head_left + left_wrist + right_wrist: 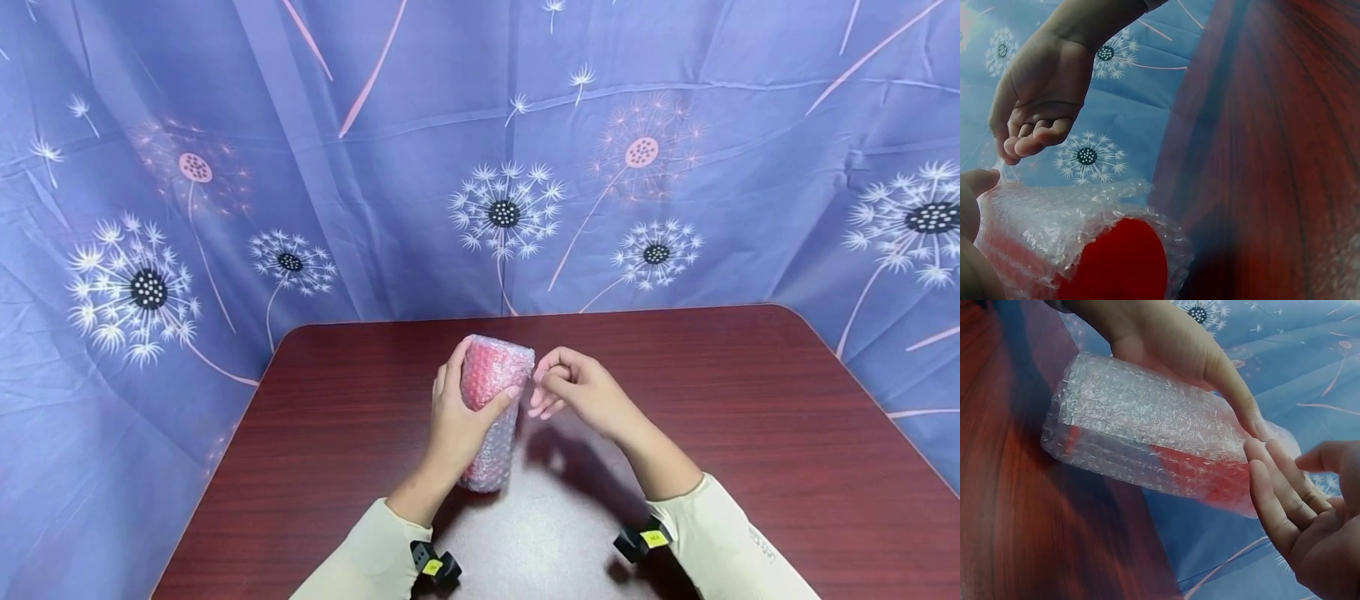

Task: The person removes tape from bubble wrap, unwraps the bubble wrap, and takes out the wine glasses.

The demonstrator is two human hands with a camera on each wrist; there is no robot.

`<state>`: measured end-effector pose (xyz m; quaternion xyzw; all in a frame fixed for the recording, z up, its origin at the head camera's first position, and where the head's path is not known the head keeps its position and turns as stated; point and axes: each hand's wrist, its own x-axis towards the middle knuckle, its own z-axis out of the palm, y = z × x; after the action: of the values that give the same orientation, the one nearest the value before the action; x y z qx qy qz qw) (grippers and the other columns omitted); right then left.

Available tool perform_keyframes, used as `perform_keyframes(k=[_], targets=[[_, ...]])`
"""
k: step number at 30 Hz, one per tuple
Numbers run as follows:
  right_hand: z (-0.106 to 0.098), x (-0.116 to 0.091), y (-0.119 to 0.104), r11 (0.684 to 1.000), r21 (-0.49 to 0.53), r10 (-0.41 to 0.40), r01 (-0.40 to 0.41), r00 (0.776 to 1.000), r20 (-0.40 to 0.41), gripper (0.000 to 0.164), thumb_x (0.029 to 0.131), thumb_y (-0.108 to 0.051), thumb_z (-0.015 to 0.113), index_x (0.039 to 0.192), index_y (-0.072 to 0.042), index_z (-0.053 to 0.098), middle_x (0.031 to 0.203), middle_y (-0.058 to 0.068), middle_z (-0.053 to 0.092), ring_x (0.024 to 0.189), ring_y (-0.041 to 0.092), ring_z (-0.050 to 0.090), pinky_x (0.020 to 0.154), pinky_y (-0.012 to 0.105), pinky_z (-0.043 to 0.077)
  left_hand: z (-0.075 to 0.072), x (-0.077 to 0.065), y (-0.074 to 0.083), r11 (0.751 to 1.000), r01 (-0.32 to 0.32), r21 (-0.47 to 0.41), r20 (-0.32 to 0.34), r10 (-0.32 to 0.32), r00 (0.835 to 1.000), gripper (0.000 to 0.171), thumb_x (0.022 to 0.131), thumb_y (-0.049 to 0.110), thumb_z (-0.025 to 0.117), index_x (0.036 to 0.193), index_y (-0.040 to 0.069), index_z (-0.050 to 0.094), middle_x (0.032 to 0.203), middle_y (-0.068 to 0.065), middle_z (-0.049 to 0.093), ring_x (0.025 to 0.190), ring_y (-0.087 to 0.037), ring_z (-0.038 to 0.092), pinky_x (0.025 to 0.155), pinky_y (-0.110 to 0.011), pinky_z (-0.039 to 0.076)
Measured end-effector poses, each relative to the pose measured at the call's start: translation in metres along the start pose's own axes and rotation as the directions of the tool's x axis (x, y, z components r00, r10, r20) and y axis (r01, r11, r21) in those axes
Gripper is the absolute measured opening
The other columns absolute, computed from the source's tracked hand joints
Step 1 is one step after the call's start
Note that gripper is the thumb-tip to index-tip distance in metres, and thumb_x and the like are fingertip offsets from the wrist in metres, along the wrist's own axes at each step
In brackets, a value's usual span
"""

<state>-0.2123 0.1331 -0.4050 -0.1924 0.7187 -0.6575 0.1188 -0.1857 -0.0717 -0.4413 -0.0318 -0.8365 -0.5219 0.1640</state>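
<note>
Head view: over the glossy reddish-brown wooden table (337, 417), I hold a red cylinder (487, 375) wrapped in clear bubble wrap (495, 467), its long axis tilted, the upper end pointing away from me and slightly right, the lower end nearer me. I cannot tell whether that end touches the table. My left hand (459, 421) grips its left side, thumb across the front; my right hand (588, 392) pinches a thin wisp of wrap beside the upper end.
</note>
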Motion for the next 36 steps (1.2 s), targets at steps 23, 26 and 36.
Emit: perform_keyframes(k=[23, 26, 36], targets=[[0.0070, -0.0016, 0.0040, 0.997, -0.081, 0.001, -0.003, 1.000, -0.029, 0.017, 0.100, -0.008, 0.058, 0.098, 0.008, 0.054, 0.068, 0.018, 0.066, 0.061, 0.024, 0.072, 0.062, 0.046, 0.061, 0.0021, 0.0012, -0.0030, 0.990, -0.105, 0.089, -0.069, 0.112, 0.991, 0.095, 0.075, 0.040, 0.089, 0.155, 0.038, 0.036, 0.136, -0.007, 0.042, 0.120, -0.027, 0.059, 0.097, -0.046, 0.053], [0.0071, -0.0011, 0.0026, 0.998, -0.064, 0.009, -0.010, 1.000, -0.020, 0.017, 0.100, -0.009, 0.058, 0.098, 0.007, 0.053, 0.070, 0.018, 0.067, 0.063, 0.027, 0.073, 0.063, 0.046, 0.062, 0.0019, 0.0031, -0.0052, 0.988, -0.112, 0.103, -0.082, 0.121, 0.989, 0.096, 0.075, 0.038, 0.089, 0.155, 0.036, 0.037, 0.135, -0.008, 0.042, 0.118, -0.028, 0.060, 0.096, -0.046, 0.053], [0.0070, -0.0004, 0.0023, 0.997, -0.070, 0.013, -0.013, 1.000, 0.003, 0.021, 0.102, -0.007, 0.051, 0.110, 0.013, 0.053, 0.083, 0.023, 0.070, 0.076, 0.032, 0.075, 0.074, 0.052, 0.061, 0.0021, 0.0016, -0.0038, 0.990, -0.106, 0.090, -0.057, 0.111, 0.992, 0.097, 0.076, 0.041, 0.088, 0.156, 0.036, 0.034, 0.137, -0.006, 0.041, 0.118, -0.027, 0.059, 0.096, -0.046, 0.052]])
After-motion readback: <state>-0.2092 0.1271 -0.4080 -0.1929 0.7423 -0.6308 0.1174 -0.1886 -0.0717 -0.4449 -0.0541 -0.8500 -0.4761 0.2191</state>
